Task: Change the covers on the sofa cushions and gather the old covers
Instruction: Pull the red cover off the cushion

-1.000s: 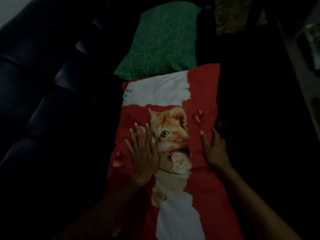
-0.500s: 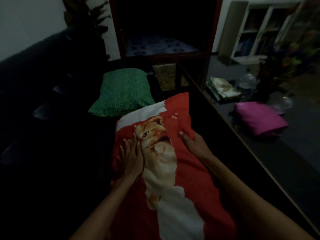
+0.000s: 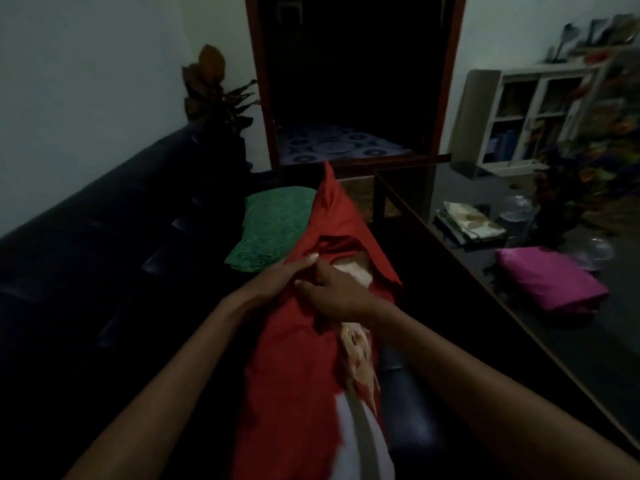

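While both our hands meet at the cover's opening, the left hand pinches the red cover edge and the right hand curls into the fabric beside it. The cushion stands on edge on the sofa, long axis running away from us, its far corner pointing up, green cushion just beyond.

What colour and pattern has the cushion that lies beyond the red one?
Green cushion, with a fine wave-like scale pattern; the head view shows it.
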Available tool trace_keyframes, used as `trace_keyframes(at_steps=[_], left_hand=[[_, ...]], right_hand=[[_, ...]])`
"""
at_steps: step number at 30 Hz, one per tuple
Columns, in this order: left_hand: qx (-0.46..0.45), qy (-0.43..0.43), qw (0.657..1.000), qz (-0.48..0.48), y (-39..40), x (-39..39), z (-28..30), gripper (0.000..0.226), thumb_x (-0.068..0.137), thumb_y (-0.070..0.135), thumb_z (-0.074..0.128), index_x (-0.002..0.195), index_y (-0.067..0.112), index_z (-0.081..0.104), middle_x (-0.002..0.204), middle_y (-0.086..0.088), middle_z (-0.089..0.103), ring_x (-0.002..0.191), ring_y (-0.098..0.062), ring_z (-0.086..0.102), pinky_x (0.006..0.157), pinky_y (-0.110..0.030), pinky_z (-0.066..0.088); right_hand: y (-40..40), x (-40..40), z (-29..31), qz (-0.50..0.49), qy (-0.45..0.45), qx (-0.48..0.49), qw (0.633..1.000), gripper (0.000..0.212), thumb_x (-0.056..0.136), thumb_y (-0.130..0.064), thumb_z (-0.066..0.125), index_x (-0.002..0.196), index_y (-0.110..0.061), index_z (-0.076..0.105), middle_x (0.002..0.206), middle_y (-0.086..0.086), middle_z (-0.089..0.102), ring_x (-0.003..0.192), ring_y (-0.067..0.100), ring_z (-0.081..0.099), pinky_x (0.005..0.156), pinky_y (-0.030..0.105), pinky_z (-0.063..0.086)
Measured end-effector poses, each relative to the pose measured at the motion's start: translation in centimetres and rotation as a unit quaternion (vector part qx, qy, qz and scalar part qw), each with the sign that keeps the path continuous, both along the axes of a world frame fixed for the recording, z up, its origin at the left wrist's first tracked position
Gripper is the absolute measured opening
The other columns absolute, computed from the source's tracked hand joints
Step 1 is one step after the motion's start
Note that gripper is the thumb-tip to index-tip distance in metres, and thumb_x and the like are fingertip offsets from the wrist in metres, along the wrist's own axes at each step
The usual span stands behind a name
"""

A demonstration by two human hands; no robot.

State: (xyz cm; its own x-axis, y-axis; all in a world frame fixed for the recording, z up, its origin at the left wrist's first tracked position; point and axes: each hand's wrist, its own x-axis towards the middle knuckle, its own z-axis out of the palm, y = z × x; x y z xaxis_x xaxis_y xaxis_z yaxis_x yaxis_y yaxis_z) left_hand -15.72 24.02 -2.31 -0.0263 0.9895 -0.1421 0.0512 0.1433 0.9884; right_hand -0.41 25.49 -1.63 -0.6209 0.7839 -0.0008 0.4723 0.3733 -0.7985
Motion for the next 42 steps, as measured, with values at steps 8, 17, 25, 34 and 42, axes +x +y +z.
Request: trace_keyframes(at_steps=[8, 17, 25, 34, 42], left_hand=[[-0.018, 0.205, 0.977, 0.061, -6.0, -8.6, -6.3, 0.095, 0.065, 0.048, 0.093, 0.145, 0.025, 0.05, 0.137, 0.01, 0.061, 0.123, -0.005, 0.059, 0.109, -0.033, 0.046], [-0.113, 0.094, 0.974, 0.173, -10.2, -4.8, -16.3, 0.058, 0.085, 0.027, 0.08, 0.133, 0.031, 0.049, 0.126, 0.012, 0.059, 0.116, -0.008, 0.057, 0.093, -0.018, 0.042], [-0.136, 0.157, 0.94, 0.271, -7.1, -5.2, -15.8, 0.108, 0.06, 0.061, 0.089, 0.147, 0.016, 0.045, 0.145, -0.002, 0.052, 0.134, -0.022, 0.051, 0.111, -0.03, 0.04], [-0.08, 0.124, 0.918, 0.368, -5.2, 0.5, -13.7, 0.067, 0.089, 0.045, 0.072, 0.134, -0.001, 0.055, 0.132, -0.016, 0.062, 0.123, -0.032, 0.059, 0.101, -0.033, 0.047], [-0.157, 0.305, 0.939, 0.027, -8.8, 8.2, -15.8, 0.06, 0.096, 0.067, 0.045, 0.111, 0.013, 0.068, 0.125, -0.01, 0.067, 0.119, -0.029, 0.062, 0.096, -0.03, 0.046]], right_hand=[[-3.1, -2.6, -11.2, 0.017, -0.096, 0.078, 0.992, 0.083, 0.086, -0.071, 0.045, 0.157, -0.031, 0.029, 0.148, 0.007, 0.037, 0.133, 0.028, 0.042, 0.108, 0.046, 0.042], [-3.2, 0.1, -16.0, -0.077, -0.181, 0.113, 0.974, 0.095, 0.076, -0.09, 0.033, 0.156, -0.04, 0.022, 0.165, 0.008, 0.017, 0.152, 0.031, 0.012, 0.12, 0.06, 0.019], [-5.0, 0.0, -17.9, -0.203, -0.196, 0.05, 0.958, 0.072, 0.095, -0.071, 0.042, 0.158, -0.041, 0.024, 0.165, 0.017, 0.016, 0.151, 0.047, 0.014, 0.117, 0.065, 0.021], [0.4, 2.1, -10.9, -0.235, -0.027, 0.184, 0.954, 0.025, 0.087, -0.013, 0.056, 0.106, -0.016, 0.073, 0.088, 0.017, 0.074, 0.084, 0.041, 0.069, 0.067, 0.042, 0.052], [5.4, 9.2, -12.1, -0.146, -0.255, 0.127, 0.947, 0.037, 0.094, -0.022, 0.058, 0.128, -0.01, 0.065, 0.125, 0.022, 0.066, 0.114, 0.041, 0.063, 0.09, 0.044, 0.052]])
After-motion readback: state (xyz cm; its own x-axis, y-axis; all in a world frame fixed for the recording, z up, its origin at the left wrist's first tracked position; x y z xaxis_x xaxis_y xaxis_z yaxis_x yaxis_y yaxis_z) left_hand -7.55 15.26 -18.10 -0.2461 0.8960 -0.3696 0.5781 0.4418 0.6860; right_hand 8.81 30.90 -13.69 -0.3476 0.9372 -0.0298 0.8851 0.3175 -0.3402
